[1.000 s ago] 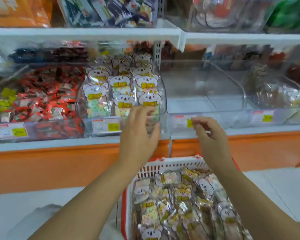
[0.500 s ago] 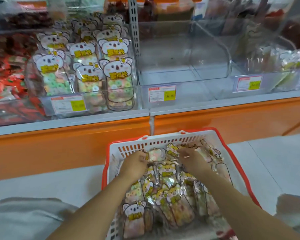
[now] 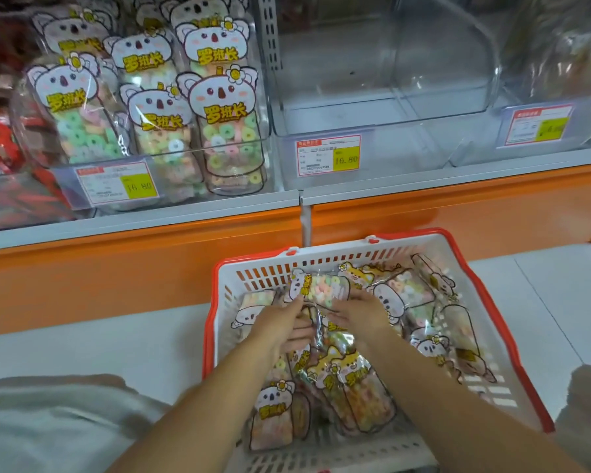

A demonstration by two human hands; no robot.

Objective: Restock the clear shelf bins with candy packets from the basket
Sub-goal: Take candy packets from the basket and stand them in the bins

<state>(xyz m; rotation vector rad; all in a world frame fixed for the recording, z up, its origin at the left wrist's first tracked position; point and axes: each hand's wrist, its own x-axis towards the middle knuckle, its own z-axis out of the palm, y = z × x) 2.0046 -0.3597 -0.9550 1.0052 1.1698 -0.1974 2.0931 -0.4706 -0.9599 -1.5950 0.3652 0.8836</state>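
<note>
Meanwhile, left hand (image 3: 280, 327) and right hand (image 3: 359, 315) meet, nearly touching, in the red-rimmed white plastic basket (image 3: 512, 336), fingertips on a koala-print clear candy packet (image 3: 321, 285) lying crosswise toward the far end; grip unclear.

Both bare forearms reach in from the bottom edge and angle toward each other, hands almost meeting. Left hand (image 3: 280, 327) is back-up, thumb stretched forward, fingers curled in underneath. Right hand (image 3: 359, 315) sits just beside it, palm down too, fingers fanned forward. Between them they're gripping one candy packet (image 3: 321, 286) by its near edge.
</note>
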